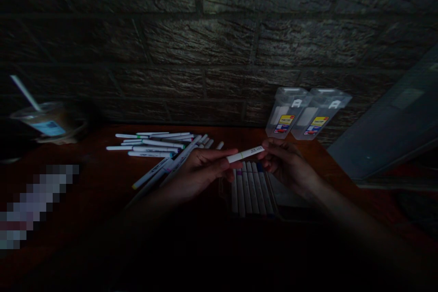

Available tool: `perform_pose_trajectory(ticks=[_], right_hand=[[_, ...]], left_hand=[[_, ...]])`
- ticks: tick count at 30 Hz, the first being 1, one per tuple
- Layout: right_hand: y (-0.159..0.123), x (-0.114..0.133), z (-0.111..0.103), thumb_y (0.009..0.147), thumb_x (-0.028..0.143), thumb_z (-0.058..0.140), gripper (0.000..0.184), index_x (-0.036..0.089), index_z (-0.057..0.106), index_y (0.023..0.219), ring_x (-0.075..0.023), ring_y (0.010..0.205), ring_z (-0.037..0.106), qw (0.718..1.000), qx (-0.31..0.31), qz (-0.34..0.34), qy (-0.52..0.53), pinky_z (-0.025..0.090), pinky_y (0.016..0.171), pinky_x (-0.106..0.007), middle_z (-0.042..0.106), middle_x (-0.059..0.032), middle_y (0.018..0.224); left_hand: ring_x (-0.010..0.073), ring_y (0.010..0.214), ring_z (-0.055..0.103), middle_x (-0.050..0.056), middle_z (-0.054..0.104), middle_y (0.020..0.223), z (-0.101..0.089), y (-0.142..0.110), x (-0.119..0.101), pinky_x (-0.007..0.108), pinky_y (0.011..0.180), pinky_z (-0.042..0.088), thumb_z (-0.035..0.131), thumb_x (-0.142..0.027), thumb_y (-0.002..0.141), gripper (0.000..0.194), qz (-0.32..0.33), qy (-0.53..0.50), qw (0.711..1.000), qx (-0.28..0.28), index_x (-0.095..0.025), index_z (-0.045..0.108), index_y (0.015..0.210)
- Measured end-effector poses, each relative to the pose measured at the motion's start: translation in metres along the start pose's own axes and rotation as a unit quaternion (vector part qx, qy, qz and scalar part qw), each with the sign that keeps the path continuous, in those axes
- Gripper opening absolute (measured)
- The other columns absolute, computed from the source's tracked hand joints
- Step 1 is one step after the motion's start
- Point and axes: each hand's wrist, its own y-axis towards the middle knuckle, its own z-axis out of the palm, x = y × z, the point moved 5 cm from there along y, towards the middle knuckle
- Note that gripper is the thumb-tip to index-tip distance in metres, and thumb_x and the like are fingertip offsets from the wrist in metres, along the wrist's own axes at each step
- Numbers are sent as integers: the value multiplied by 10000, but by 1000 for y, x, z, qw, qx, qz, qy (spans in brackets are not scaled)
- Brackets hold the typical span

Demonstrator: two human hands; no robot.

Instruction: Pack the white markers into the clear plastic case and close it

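Note:
A white marker (245, 154) with dark print is held up between my two hands, tilted slightly with its right end higher. My left hand (201, 166) pinches its left end. The fingers of my right hand (282, 157) close on its right end. Below the marker, several white markers (253, 191) lie side by side in a row, some with purple or blue bands. To the left of my left hand spreads a loose pile of white markers (159, 143) with coloured ends, partly hidden behind that hand.
Two clear plastic cases (285, 112) with yellow and blue labels stand against the stone wall (205, 41). A plastic cup (48, 121) with a straw stands at the left of the brown table (99, 173). A blurred patch (37, 205) covers something at the lower left. Light is dim.

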Motion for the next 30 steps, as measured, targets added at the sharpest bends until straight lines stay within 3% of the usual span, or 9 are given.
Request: perform_pose_trajectory(ticks=[6, 14, 20, 30], right_hand=[[0, 1, 0, 775, 284, 901, 150, 194, 781, 779, -66, 488, 646, 1000, 10, -4, -11, 519, 458, -133, 771, -6, 680], [1, 3, -5, 736, 317, 923, 194, 187, 783, 771, -76, 479, 638, 999, -32, -28, -31, 510, 431, -150, 763, -11, 656], [0, 6, -4, 696, 342, 940, 232, 187, 769, 731, -74, 468, 618, 996, -58, -47, -48, 496, 417, -154, 748, -6, 638], [-5, 10, 2, 733, 345, 905, 197, 216, 761, 770, -86, 473, 606, 991, -40, -78, -104, 482, 426, -189, 743, 2, 646]], left_hand=[[157, 728, 739, 127, 825, 973, 3, 2, 0, 275, 711, 597, 788, -343, 911, 243, -6, -41, 999, 29, -199, 830, 1101], [125, 723, 695, 92, 824, 981, -6, 3, 2, 237, 683, 557, 825, -295, 870, 282, -7, 45, 997, -55, -219, 814, 1141], [111, 751, 685, 74, 822, 1042, -5, 2, 1, 235, 734, 551, 815, -259, 878, 297, -5, 74, 995, -64, -242, 801, 1173], [138, 650, 660, 102, 808, 869, -12, 8, -1, 267, 625, 534, 794, -334, 855, 221, 1, 88, 988, -129, -160, 833, 986]])
